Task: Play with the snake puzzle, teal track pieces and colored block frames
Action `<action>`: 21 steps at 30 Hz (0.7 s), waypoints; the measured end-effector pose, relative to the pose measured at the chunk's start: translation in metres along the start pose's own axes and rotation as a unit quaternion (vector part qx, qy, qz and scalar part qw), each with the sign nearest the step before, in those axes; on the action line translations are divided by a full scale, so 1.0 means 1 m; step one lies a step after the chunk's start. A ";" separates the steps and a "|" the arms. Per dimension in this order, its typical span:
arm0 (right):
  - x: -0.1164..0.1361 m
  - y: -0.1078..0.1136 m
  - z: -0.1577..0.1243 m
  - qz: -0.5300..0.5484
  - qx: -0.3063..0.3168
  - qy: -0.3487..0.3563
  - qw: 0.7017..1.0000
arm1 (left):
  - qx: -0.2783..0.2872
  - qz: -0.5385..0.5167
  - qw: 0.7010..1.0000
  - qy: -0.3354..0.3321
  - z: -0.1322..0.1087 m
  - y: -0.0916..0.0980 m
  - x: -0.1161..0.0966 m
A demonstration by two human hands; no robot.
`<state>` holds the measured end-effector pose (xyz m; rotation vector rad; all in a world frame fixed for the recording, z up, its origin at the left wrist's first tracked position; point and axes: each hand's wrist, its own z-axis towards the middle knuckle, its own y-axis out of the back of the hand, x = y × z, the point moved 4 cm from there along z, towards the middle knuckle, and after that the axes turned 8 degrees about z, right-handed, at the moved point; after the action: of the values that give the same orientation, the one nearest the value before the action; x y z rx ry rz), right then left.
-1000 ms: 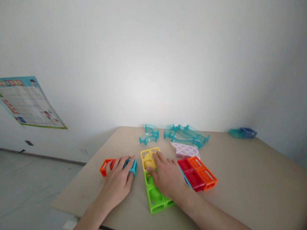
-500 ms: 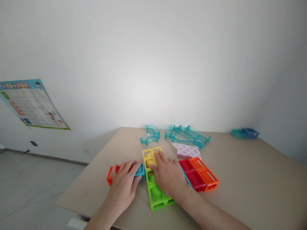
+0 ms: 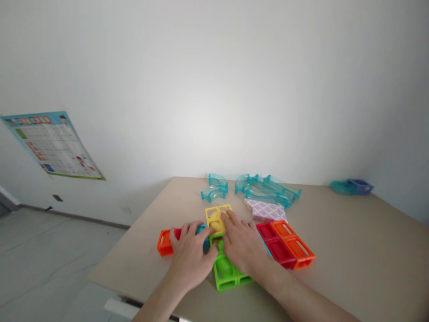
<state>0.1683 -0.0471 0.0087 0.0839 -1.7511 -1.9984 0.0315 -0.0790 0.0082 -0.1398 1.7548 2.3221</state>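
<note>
Hands (image 3: pixel 191 256) rest atop the coloured blocks (image 3: pixel 225 268).

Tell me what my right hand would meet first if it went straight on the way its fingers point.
Probably the curved see-through teal plastic pieces, beyond the hollow yellow plastic blocks that your right hand seems to touch, though depth is unclear.

- On the white wall (image 3: pixel 214 89) we see a printed poster (image 3: pixel 56 145), a dark patch (image 3: pixel 57 197) below it.
- Along the table's (image 3: pixel 351 241) far side we find clear teal track pieces (image 3: pixel 268 187).
- Just in front, we spot a lavender lattice-patterned block (image 3: pixel 268 210).
- Far right, we notice a blue box (image 3: pixel 360 187) beside a teal piece (image 3: pixel 341 188).
</note>
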 end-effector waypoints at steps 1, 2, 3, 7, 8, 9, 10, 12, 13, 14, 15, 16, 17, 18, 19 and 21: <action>-0.001 0.001 0.000 0.005 0.006 0.003 1.000 | 0.002 -0.002 1.000 0.002 0.001 0.000 -0.001; -0.002 0.002 -0.001 0.010 0.012 0.008 1.000 | 0.003 -0.003 1.000 0.001 0.002 0.000 -0.002; -0.002 0.002 -0.001 0.015 0.019 0.013 1.000 | 0.001 -0.003 1.000 0.002 0.004 0.000 0.000; -0.001 0.003 -0.004 0.028 0.035 0.036 0.998 | -0.012 0.013 1.000 -0.001 0.010 0.001 0.014; -0.001 0.003 -0.005 0.027 0.035 0.042 0.998 | -0.011 0.018 1.000 -0.007 0.011 0.001 0.017; 0.000 0.003 -0.005 0.025 0.034 0.046 0.998 | -0.009 0.021 1.000 -0.014 0.012 0.001 0.020; 0.000 0.002 -0.005 0.023 0.032 0.049 0.998 | -0.007 0.023 1.000 -0.020 0.012 0.000 0.022; 0.000 0.002 -0.005 0.023 0.032 0.051 0.998 | -0.008 0.025 0.999 -0.024 0.011 0.000 0.023; 0.000 0.002 -0.005 0.025 0.033 0.051 0.998 | -0.011 0.026 0.999 -0.022 0.011 -0.001 0.023; 0.000 0.003 -0.005 0.027 0.033 0.052 0.998 | -0.015 0.028 0.999 -0.018 0.010 -0.001 0.022; 0.000 0.003 -0.005 0.028 0.032 0.052 0.998 | -0.017 0.030 0.999 -0.015 0.010 -0.002 0.021; 0.001 0.003 -0.005 0.027 0.030 0.053 0.998 | -0.020 0.032 0.999 -0.013 0.009 -0.002 0.019; 0.002 0.003 -0.004 0.024 0.027 0.053 0.998 | -0.022 0.035 0.999 -0.011 0.009 -0.002 0.018; 0.003 0.003 -0.004 0.019 0.022 0.051 0.998 | -0.024 0.038 0.999 -0.009 0.009 -0.003 0.017; 0.005 0.003 -0.003 0.013 0.017 0.047 0.999 | -0.025 0.042 0.999 -0.007 0.009 -0.002 0.016; 0.007 0.002 -0.001 0.003 0.006 0.037 0.999 | -0.025 0.049 0.998 -0.006 0.008 -0.002 0.014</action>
<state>0.1630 -0.0506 0.0121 0.1538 -1.7155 -1.9543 0.0191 -0.0687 0.0059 -0.0504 1.7350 2.4316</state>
